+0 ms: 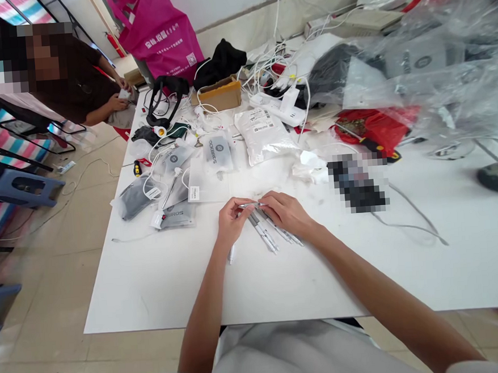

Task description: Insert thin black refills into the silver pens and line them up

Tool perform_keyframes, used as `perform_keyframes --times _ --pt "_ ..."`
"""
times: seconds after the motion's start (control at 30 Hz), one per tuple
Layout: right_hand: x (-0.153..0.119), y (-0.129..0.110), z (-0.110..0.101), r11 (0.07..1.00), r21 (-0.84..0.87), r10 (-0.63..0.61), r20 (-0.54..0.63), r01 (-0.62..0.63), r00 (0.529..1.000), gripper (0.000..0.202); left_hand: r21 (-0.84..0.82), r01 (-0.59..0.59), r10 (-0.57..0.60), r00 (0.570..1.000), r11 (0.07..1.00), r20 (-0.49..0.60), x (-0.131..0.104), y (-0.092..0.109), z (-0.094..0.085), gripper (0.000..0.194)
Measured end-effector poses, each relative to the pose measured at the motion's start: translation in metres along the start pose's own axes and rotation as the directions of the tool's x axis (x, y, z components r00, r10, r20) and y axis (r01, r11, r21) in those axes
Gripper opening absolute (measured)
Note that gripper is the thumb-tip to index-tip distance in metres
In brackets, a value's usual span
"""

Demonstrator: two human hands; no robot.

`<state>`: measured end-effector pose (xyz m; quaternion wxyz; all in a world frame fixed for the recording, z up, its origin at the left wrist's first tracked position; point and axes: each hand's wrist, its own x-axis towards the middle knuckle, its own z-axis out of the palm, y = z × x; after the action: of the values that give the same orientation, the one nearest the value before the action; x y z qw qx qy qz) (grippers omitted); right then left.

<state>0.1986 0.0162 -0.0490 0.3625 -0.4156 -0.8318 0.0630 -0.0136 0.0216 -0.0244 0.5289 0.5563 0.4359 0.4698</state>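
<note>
Both hands meet over the middle of the white table [175, 288]. My left hand [233, 219] pinches one end of a slim silver and white pen [252, 205], held roughly level. At its other end, the fingers of my right hand [288, 212] close on the same pen. Below the hands lie several white and grey pens [263, 235] side by side on the tabletop, partly covered by my right hand. Another white pen [232, 254] lies apart, under my left wrist.
Packaged grey pouches [180, 214] and cables lie to the left. Behind are a white plastic parcel [264, 134], a cardboard box [221, 94] and a pink bag [164, 39]. Clear plastic bags [429, 77] heap at the right. A person [84, 90] sits beyond the table's left edge.
</note>
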Motion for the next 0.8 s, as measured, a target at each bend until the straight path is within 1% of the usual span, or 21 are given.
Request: perform_keyframes --times 0.07,0.17,0.2,0.27,0.37,0.43,0.53,0.67,0.8 --pt "-0.001 0.001 0.001 1.0 0.001 0.01 -0.002 -0.01 1.0 0.015 -0.02 -0.005 0.004 1.0 1.0 -0.017 0.0 0.002 0.001 0.031" --pt "-0.003 0.002 0.001 0.999 0.006 0.045 -0.006 -0.045 0.999 0.012 -0.037 -0.004 0.001 0.998 0.999 -0.064 0.0 0.007 -0.001 0.043" --pt "-0.003 0.002 0.0 0.999 0.008 0.05 -0.004 -0.05 0.999 0.012 -0.043 0.002 -0.005 0.998 0.999 -0.069 0.0 0.009 -0.002 0.044" --pt "-0.002 0.001 -0.002 0.999 -0.002 0.042 0.013 -0.042 0.999 0.014 -0.062 0.022 -0.026 0.997 0.998 -0.068 0.001 0.01 -0.003 0.041" --pt "-0.001 -0.001 -0.005 0.999 -0.031 0.022 0.034 -0.021 0.999 0.02 -0.156 0.059 -0.072 0.994 0.986 -0.081 0.004 0.007 -0.005 0.041" --pt "0.0 -0.002 -0.006 0.998 -0.04 0.039 0.025 -0.038 0.999 0.023 -0.235 0.07 -0.098 0.99 0.969 -0.106 0.006 0.006 -0.006 0.04" --pt "0.0 -0.002 -0.007 0.995 -0.057 0.081 -0.011 -0.081 0.997 0.022 -0.317 0.055 -0.107 0.983 0.947 -0.151 0.008 0.005 -0.009 0.039" --pt "-0.001 -0.001 -0.007 0.994 -0.067 0.084 -0.037 -0.086 0.996 0.022 -0.352 0.041 -0.11 0.978 0.935 -0.178 0.01 0.007 -0.012 0.038" --pt "-0.001 -0.001 -0.007 0.993 -0.056 0.099 -0.026 -0.1 0.995 0.023 -0.336 0.052 -0.125 0.972 0.94 -0.198 0.009 0.007 -0.013 0.041"
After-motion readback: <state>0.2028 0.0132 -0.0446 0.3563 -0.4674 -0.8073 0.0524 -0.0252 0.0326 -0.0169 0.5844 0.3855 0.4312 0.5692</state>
